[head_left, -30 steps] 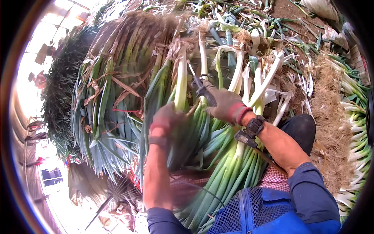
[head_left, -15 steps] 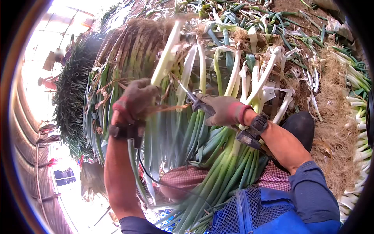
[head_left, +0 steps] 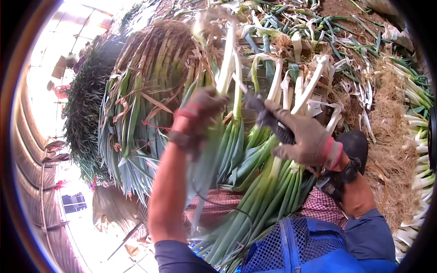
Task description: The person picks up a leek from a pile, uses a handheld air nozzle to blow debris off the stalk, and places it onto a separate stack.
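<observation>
Bare brown soil (head_left: 339, 13) shows at the upper right, strewn with leaf scraps (head_left: 339, 34). Pale sheeting (head_left: 29, 159) curves along the left edge, the light beside it washed out. Checked cloth (head_left: 321, 207) covers the person's lap.

The left arm reaches up from the bottom, and the left hand (head_left: 205, 107), gloved and blurred, is closed round a leek (head_left: 226, 63). Its white stalk stands above the fist, slightly tilted; its smeared leaves hang below. The right hand (head_left: 307, 136), also gloved, comes in from the right and grips a dark tool (head_left: 273, 118), whose thin pale tip points at the leek; whether they touch cannot be told.

A big leek stack (head_left: 145, 100) fills the left, partly hidden by the left hand and forearm. Loose leeks (head_left: 314, 84) lie before the person, under the right hand. Dry roots (head_left: 387, 136) line the right side, beside a leek row (head_left: 421, 170). A thin cable (head_left: 227, 207) crosses the lap.
</observation>
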The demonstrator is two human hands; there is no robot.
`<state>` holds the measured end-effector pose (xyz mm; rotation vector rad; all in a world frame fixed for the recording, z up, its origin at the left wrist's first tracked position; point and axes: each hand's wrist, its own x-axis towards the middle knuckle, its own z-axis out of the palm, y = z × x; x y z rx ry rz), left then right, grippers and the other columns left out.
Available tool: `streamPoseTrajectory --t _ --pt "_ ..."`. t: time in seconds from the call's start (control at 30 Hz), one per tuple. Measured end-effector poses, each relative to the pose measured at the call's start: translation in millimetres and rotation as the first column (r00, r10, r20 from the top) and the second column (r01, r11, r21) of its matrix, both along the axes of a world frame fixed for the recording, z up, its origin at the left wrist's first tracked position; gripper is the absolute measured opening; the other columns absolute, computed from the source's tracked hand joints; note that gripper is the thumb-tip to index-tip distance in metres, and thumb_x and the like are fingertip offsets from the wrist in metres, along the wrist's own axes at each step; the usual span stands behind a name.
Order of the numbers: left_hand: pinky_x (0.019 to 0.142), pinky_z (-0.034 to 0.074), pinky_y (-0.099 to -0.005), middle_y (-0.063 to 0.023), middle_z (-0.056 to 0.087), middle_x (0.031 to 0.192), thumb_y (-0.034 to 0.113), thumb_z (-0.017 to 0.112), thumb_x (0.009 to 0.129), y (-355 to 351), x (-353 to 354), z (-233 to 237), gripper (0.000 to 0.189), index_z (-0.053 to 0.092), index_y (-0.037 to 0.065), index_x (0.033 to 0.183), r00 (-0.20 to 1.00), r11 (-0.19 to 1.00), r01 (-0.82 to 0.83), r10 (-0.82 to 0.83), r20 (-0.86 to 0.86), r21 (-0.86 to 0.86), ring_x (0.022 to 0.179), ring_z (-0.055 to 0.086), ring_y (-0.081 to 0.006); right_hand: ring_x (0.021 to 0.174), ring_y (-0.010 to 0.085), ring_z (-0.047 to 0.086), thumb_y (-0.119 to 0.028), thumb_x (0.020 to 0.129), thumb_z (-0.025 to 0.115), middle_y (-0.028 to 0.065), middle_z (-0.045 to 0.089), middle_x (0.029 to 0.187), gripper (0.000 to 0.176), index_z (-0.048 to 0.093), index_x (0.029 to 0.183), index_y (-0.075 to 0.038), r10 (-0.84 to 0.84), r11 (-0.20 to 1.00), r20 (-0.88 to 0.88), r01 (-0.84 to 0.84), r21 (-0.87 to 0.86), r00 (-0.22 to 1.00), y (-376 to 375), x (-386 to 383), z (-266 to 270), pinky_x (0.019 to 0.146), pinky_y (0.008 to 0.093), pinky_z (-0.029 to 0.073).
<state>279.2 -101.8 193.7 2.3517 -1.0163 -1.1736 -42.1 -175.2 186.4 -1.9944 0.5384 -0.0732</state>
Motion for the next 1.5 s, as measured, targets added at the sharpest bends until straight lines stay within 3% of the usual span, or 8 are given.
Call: streamPoseTrajectory --t 0.17,0.3,0.37,0.5,0.63,0.73,1.0,1.5 --pt "0.082 0.059 -0.0383 -0.0116 0.076 0.099 0.016 0.077 0.096 59 -72 -114 0.032 0.073 0.0 0.124 0.987 0.989 0.145 -0.144 -0.066 0.017 0.087 0.07 -0.0181 0.111 0.0408 0.075 -0.038 0.086 0.085 0.0262 0.074 0.121 0.107 0.029 0.174 -0.014 0.025 0.998 -0.134 -0.033 -0.06 0.991 -5 18 -17 0.101 0.0453 0.056" --pt "0.088 0.063 -0.0364 -0.0119 0.081 0.119 0.022 0.079 0.099 84 -103 -60 0.048 0.07 0.004 0.143 0.818 0.819 0.572 -0.574 -0.035 -0.055 0.102 0.078 -0.0241 0.102 0.0444 0.076 -0.043 0.086 0.084 0.0249 0.076 0.109 0.11 0.024 0.176 -0.019 0.154 0.976 -0.258 -0.188 -0.112 0.954 -12 37 -30 0.094 0.0492 0.058" --pt "0.091 0.063 -0.0347 -0.0116 0.081 0.125 0.022 0.078 0.101 69 -67 -27 0.05 0.068 0.005 0.147 0.916 0.96 0.254 -0.199 -0.348 0.119 0.109 0.077 -0.0206 0.101 0.0428 0.076 -0.043 0.086 0.084 0.0237 0.076 0.107 0.111 0.023 0.176 -0.021 0.13 0.977 -0.305 -0.174 -0.123 0.943 -14 45 -29 0.092 0.0486 0.059" --pt "0.097 0.061 -0.0339 -0.0167 0.078 0.128 0.022 0.077 0.101 51 52 -63 0.043 0.071 0.001 0.139 0.971 0.97 -0.025 0.082 0.226 -0.241 0.111 0.076 -0.0249 0.111 0.0455 0.073 -0.04 0.084 0.084 0.0289 0.072 0.129 0.112 0.025 0.175 -0.013 0.122 0.992 -0.468 -0.097 0.079 0.875 -21 65 -1 0.101 0.047 0.055" --pt "0.094 0.059 -0.0462 -0.0211 0.079 0.119 0.039 0.081 0.089 44 134 -121 0.058 0.072 0.002 0.133 0.445 0.988 0.106 0.057 0.894 -0.115 0.108 0.076 -0.0396 0.11 0.0454 0.073 -0.039 0.083 0.084 0.0271 0.072 0.131 0.112 0.025 0.175 -0.015 0.148 0.987 -0.281 -0.16 -0.019 0.948 -3 70 -47 0.099 0.0475 0.055" --pt "0.089 0.06 -0.0472 -0.0215 0.081 0.109 0.036 0.084 0.083 38 124 -110 0.054 0.075 0.001 0.123 0.815 0.992 -0.11 0.057 0.577 0.059 0.102 0.077 -0.0406 0.095 0.0439 0.075 -0.047 0.087 0.082 0.0248 0.074 0.098 0.108 0.026 0.175 -0.018 0.064 0.995 -0.214 -0.079 -0.06 0.975 -1 92 -61 0.09 0.0501 0.058" --pt "0.084 0.06 -0.0361 -0.0212 0.08 0.105 0.024 0.087 0.079 123 123 -126 0.053 0.076 0.0 0.126 0.962 0.994 -0.088 0.102 0.255 -0.067 0.09 0.076 -0.0266 0.102 0.0464 0.076 -0.048 0.088 0.082 0.0283 0.075 0.106 0.11 0.022 0.176 -0.019 0.247 0.969 -0.341 -0.226 0.102 0.907 18 145 -66 0.096 0.0483 0.058" --pt "0.1 0.058 -0.0446 -0.0192 0.077 0.128 0.037 0.085 0.086 95 104 -114 0.06 0.073 0.002 0.133 0.843 0.996 -0.091 0.09 0.531 -0.025 0.115 0.075 -0.0381 0.099 0.0402 0.077 -0.043 0.093 0.076 0.0226 0.078 0.108 0.098 0.028 0.174 -0.018 0.08 0.993 -0.421 -0.108 -0.044 0.904 -22 253 -76 0.092 0.0469 0.06"
